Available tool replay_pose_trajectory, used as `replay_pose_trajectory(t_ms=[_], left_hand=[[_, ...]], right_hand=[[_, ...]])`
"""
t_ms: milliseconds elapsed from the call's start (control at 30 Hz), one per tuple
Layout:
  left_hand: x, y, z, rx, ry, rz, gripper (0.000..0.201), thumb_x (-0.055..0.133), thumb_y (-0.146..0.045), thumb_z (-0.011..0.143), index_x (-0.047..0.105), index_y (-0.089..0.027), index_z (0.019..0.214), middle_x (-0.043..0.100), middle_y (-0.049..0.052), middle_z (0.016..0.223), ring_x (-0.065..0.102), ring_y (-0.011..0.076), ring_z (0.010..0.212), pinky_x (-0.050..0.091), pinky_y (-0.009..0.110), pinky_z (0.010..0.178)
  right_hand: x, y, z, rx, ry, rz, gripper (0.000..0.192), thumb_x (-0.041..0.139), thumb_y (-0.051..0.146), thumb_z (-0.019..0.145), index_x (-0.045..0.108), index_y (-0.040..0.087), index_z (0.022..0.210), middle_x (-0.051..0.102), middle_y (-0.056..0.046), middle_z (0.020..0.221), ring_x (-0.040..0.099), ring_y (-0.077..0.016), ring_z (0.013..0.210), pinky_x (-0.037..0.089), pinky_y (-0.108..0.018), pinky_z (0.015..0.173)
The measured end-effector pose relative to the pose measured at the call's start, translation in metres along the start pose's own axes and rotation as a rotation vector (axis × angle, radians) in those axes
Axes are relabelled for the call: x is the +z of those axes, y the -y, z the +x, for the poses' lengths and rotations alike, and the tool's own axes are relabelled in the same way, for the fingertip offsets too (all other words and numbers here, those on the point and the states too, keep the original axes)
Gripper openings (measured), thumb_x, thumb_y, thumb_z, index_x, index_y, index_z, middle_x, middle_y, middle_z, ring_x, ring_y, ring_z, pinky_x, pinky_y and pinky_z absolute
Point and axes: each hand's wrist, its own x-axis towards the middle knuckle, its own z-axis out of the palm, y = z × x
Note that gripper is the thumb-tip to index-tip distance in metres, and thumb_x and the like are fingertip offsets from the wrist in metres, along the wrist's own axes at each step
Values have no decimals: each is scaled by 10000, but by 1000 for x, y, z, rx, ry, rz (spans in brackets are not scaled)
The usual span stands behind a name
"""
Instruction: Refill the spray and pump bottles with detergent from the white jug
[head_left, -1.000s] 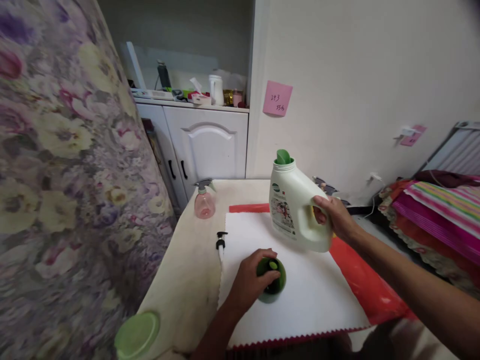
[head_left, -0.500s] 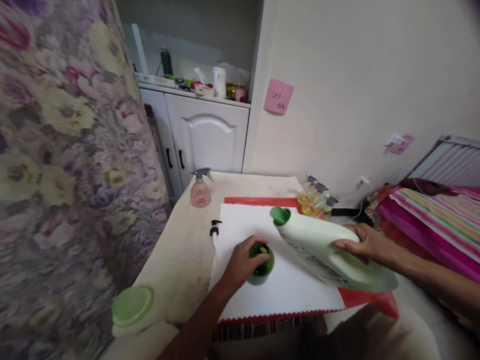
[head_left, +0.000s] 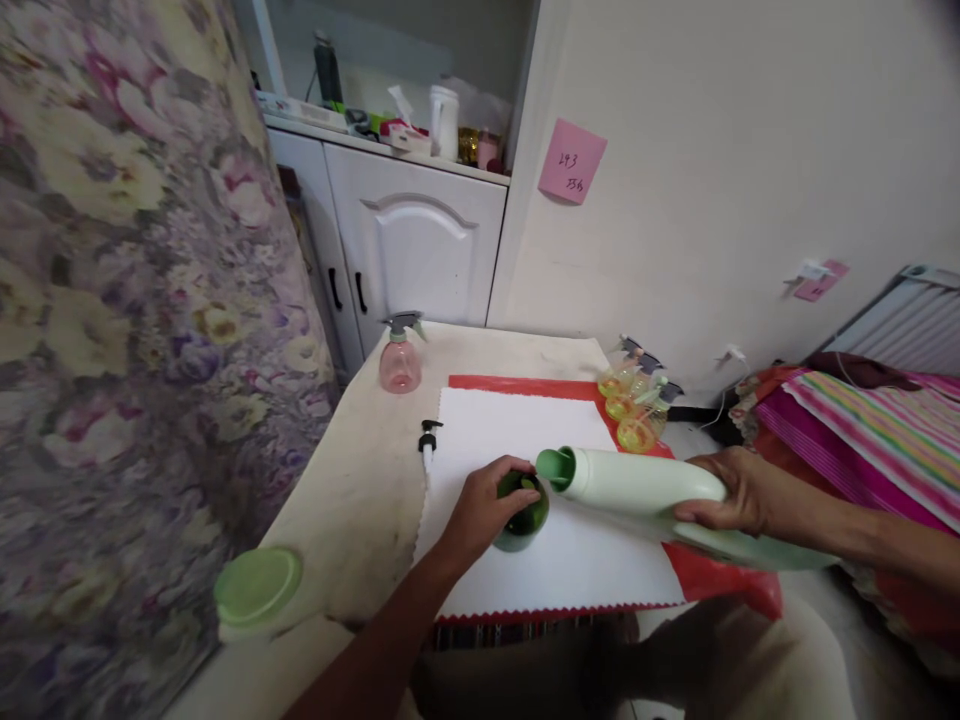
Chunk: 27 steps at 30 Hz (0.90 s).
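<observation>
My left hand [head_left: 495, 505] is closed round the top of a dark green bottle [head_left: 525, 522] that stands on the white sheet [head_left: 600, 575]. In my right hand [head_left: 724, 490] is a large pale green jug [head_left: 630, 482], gripped by its handle and tilted far over. Its green spout [head_left: 556, 467] points left, just above and right of the bottle's mouth. I cannot make out any liquid coming from it. A black pump head [head_left: 428, 440] with a white tube lies at the sheet's left edge.
A pink spray bottle [head_left: 400, 362] stands at the table's far left corner. Several spray bottles with yellow liquid [head_left: 636, 432] are grouped at the right. A green round lid [head_left: 258, 590] sits at the near left. A floral curtain [head_left: 150, 350] hangs on the left.
The jug has tipped further, closer to level, and its spout has come down toward the green bottle. My left hand keeps its hold on the bottle. The view has shifted slightly.
</observation>
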Motion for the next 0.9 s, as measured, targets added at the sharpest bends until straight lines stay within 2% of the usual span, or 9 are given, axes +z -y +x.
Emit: replay_pose_trajectory(t_ms=[167, 400, 633, 900], left_hand=[[1, 1, 0, 8, -12, -13, 225, 668, -206, 733, 676, -205, 958, 713, 15, 941, 627, 195, 890, 465, 287, 817], [1, 3, -1, 24, -20, -15, 207, 684, -218, 726, 679, -210, 933, 707, -1, 894, 624, 179, 849, 463, 270, 786], [2, 2, -1, 16, -28, -8, 201, 678, -210, 728, 679, -202, 929, 711, 7, 868, 633, 176, 806, 472, 273, 761], [2, 3, 0, 45, -57, 34, 176, 675, -217, 740, 685, -214, 916, 719, 2, 891, 641, 184, 853, 469, 278, 788]], right_hand=[[1, 4, 1, -20, 13, -88, 473, 619, 605, 727, 656, 137, 786, 642, -53, 657, 574, -195, 581, 407, -258, 492], [4, 4, 3, -52, -7, -217, 506, 601, 649, 727, 654, 150, 797, 643, -34, 645, 554, -176, 555, 377, -251, 492], [3, 6, 4, -44, -14, -268, 529, 575, 686, 723, 641, 165, 785, 641, -36, 635, 558, -178, 550, 367, -248, 492], [1, 15, 3, -48, -20, -330, 563, 547, 708, 725, 666, 164, 807, 666, -64, 637, 594, -199, 554, 387, -259, 505]])
